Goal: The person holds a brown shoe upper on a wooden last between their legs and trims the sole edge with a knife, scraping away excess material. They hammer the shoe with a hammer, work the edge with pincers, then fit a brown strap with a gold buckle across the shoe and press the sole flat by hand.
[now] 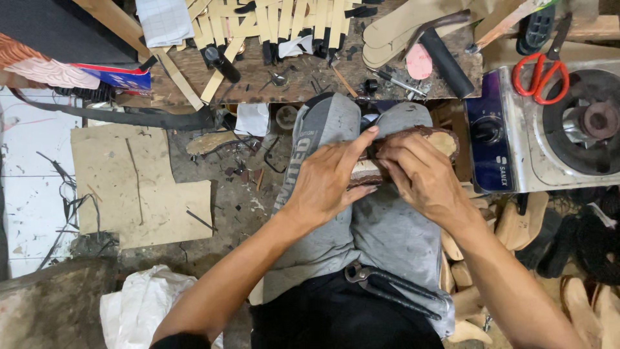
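Both hands down on the lap, close together. Left hand (332, 174) lies flat over the near end of a sandal sole (413, 150), fingers (361, 143) stretched fwd and pressing along its edge. Right hand (420, 171) curls over the mid part, fingertips pinched on the dark brown rim, so both are clamped on the same piece, knuckles nearly touching.

The sole sits across the grey-trousered knees (387, 226), long axis running left-to-right w/ a slight tilt up toward the right. Pale toe end pokes out past the right hand, toward the stove. So the free end lies on the right side, and the right hand is the nearer one to it; left hand anchors the other end.

Further out: pliers (387, 284) rest on the lap, just below the hands, touching neither. Straight ahead, the bench (271, 81), cluttered w/ tan strips (271, 19), a hammer (442, 52) and pale insole blanks (400, 29). To the right, a single-burner gas stove (549, 136) w/ red-handled scissors (541, 74) lying on top. Wooden lasts (516, 226) piled by the right knee. Cardboard sheet (129, 187) on the floor to the left, white bag (142, 304) near the left elbow.
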The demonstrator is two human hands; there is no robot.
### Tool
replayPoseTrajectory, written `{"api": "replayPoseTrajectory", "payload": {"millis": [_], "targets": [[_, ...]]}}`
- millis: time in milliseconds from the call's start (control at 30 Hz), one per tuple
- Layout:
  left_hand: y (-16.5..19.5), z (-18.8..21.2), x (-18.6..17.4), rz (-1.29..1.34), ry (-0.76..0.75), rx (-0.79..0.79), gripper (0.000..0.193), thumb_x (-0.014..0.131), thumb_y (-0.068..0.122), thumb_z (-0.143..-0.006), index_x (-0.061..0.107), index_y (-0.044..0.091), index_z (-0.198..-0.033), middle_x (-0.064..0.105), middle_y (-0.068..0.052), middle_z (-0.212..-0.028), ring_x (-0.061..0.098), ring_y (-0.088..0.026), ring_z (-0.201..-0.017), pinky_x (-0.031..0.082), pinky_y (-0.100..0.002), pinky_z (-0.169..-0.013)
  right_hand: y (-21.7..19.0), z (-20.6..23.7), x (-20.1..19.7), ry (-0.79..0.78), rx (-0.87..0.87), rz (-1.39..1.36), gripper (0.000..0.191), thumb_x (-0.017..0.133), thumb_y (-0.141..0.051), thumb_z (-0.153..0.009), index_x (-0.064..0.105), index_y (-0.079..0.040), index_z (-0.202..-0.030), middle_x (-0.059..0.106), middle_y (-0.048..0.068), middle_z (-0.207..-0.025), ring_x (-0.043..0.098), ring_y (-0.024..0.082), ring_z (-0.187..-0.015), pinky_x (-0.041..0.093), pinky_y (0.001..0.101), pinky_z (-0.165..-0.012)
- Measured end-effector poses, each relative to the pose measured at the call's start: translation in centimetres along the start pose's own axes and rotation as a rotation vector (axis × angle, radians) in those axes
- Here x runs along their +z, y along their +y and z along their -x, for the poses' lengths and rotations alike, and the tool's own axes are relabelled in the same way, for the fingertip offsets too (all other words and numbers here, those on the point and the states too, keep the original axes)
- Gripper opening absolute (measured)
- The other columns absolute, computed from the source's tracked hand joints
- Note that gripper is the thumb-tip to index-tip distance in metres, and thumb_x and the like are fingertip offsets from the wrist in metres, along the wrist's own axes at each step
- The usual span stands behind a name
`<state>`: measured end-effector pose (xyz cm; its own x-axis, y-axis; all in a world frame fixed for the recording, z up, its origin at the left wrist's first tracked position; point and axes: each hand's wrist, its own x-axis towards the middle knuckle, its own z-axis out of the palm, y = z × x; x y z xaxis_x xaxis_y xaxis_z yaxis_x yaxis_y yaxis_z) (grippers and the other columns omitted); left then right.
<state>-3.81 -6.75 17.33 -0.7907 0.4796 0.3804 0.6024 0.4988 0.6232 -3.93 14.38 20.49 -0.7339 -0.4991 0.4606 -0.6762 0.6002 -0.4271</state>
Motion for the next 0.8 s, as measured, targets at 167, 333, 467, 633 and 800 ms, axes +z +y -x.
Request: {"api": "replayPoseTrajectory", "payload": {"millis": [167, 333, 467, 633, 800], "targets": [[0.0, 0.1, 0.2, -0.004, -0.018, 0.004, 0.102, 0.089, 0.022, -0.073, 0.033, 0.011, -0.157, 0.067, -0.014, -0.118, 0.063, -0.036, -0.108, 0.049, -0.044, -0.098, -0.4, 0.1, 0.3, -0.016, -0.016, -0.036, 0.022, 0.074, 0.009, -0.083, 0.064, 0.006, -0.103, 0.067, 0.017, -0.103, 0.067, 0.034, -0.098, 0.055, 0.0411, -0.085], [-0.3, 0.3, 0.2, 0.021, 0.008, 0.065, 0.097, 0.086, 0.020, -0.075, 0.033, 0.010, -0.156, 0.065, -0.015, -0.128, 0.063, -0.035, -0.115, 0.048, -0.044, -0.105, -0.2, 0.2, 0.5, -0.014, -0.048, -0.081, 0.021, 0.073, 0.011, -0.084, 0.064, 0.006, -0.102, 0.066, 0.016, -0.101, 0.067, 0.034, -0.096, 0.056, 0.0415, -0.085], [-0.4, 0.2, 0.1, 0.040, -0.007, 0.054, 0.096, 0.086, 0.019, -0.075, 0.035, 0.009, -0.155, 0.064, -0.015, -0.127, 0.062, -0.036, -0.115, 0.047, -0.044, -0.105, -0.1, 0.1, 0.5, -0.038, -0.050, -0.085, 0.023, 0.074, 0.011, -0.082, 0.064, 0.007, -0.102, 0.066, 0.017, -0.102, 0.067, 0.035, -0.095, 0.056, 0.0417, -0.084], [-0.3, -0.1, -0.5, 0.086, -0.022, 0.051, 0.090, 0.086, 0.019, -0.076, 0.039, 0.007, -0.152, 0.065, -0.015, -0.128, 0.063, -0.036, -0.114, 0.048, -0.044, -0.102, -0.4, 0.0, 0.0, -0.067, -0.068, -0.075, 0.028, 0.077, 0.008, -0.076, 0.066, 0.007, -0.102, 0.067, 0.017, -0.105, 0.067, 0.035, -0.097, 0.055, 0.0419, -0.085], [-0.4, -0.2, -0.9, 0.126, -0.007, 0.073, 0.085, 0.086, 0.021, -0.080, 0.041, 0.005, -0.151, 0.066, -0.015, -0.128, 0.064, -0.036, -0.113, 0.049, -0.043, -0.100, -0.3, -0.2, -0.2, -0.084, -0.084, -0.043, 0.031, 0.079, 0.006, -0.072, 0.068, 0.005, -0.101, 0.067, 0.015, -0.106, 0.066, 0.034, -0.100, 0.053, 0.0420, -0.088]]}}
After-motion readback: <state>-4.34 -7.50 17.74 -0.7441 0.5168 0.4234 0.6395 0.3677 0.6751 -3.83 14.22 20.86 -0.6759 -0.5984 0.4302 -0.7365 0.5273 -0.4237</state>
